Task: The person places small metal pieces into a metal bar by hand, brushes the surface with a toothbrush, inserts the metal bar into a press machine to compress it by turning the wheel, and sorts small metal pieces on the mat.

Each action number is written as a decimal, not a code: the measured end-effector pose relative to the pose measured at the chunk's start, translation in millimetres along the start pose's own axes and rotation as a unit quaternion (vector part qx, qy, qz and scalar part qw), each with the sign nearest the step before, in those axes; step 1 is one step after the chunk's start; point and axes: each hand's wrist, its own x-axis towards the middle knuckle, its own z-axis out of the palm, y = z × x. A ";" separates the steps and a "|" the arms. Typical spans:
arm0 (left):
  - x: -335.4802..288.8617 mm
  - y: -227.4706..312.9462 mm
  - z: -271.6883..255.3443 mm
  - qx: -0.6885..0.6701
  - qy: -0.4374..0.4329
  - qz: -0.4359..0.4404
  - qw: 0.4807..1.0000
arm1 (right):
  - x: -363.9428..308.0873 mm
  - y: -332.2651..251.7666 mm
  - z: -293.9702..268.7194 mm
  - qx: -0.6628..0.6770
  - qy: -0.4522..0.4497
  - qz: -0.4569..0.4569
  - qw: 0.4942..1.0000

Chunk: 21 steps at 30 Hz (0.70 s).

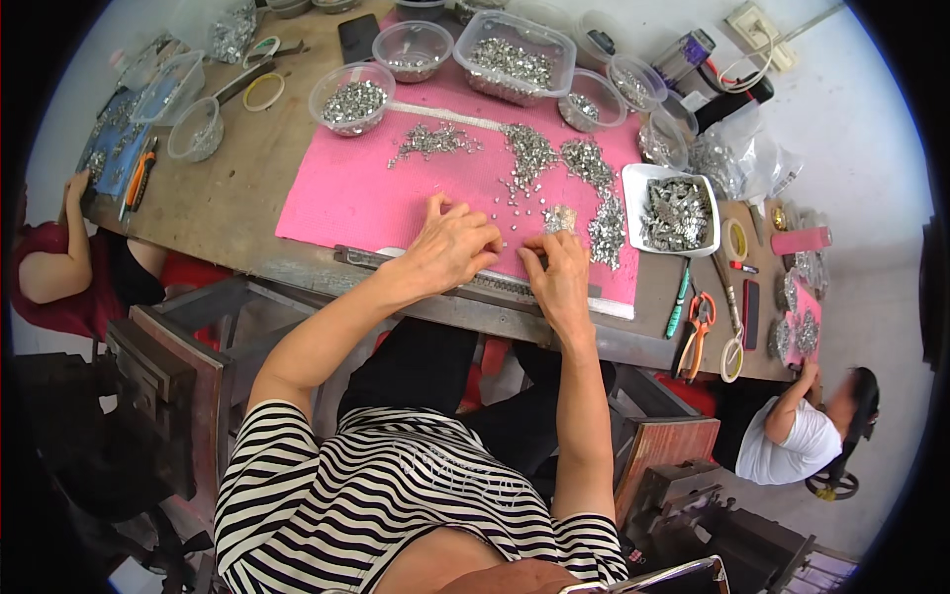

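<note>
Where the long, narrow, grey metal strip (358,256) lies: we see it along the near edge of the bright pink, rectangular textured mat (341,188), running left to right, with a dark, finely segmented row (507,287) showing near its middle.
Bare left hand (445,246): curled over the strip, thumb and forefinger drawn close; we cannot tell whether they pinch anything.
Bare right hand (562,272): bent toward the strip, thumb and fingers near each other; again we cannot tell what, if anything, sits between them.
Small, shiny, silver metal pieces (527,153): heaped loosely on the mat, beyond the hands; we judge them light, hard and slippery, likely to scatter if nudged, so we would take each by opposite edges with the fingertips.
Strip's handling: probably stiff and fairly heavy for its width; we would steady it at its left and right ends, clear of the segmented row.
White, square, shallow tray (635,185): at the mat's right edge, holding larger-looking silver pieces (675,216); we think those may snag together.
</note>
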 end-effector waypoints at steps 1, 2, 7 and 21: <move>1.3 0.4 2.0 0.011 -0.008 0.001 1.000 | 0.7 -0.7 2.3 -0.024 0.004 -0.005 1.000; 2.6 1.6 3.6 0.009 -0.010 0.000 1.000 | 1.4 -0.7 3.7 -0.048 0.009 -0.010 0.999; 1.9 2.7 3.6 0.044 -0.003 0.020 0.999 | -1.0 -3.8 4.7 -0.040 0.017 -0.024 0.999; -3.5 0.8 6.7 0.071 0.059 0.004 0.996 | 13.6 -4.2 13.2 -0.034 -0.011 -0.102 0.994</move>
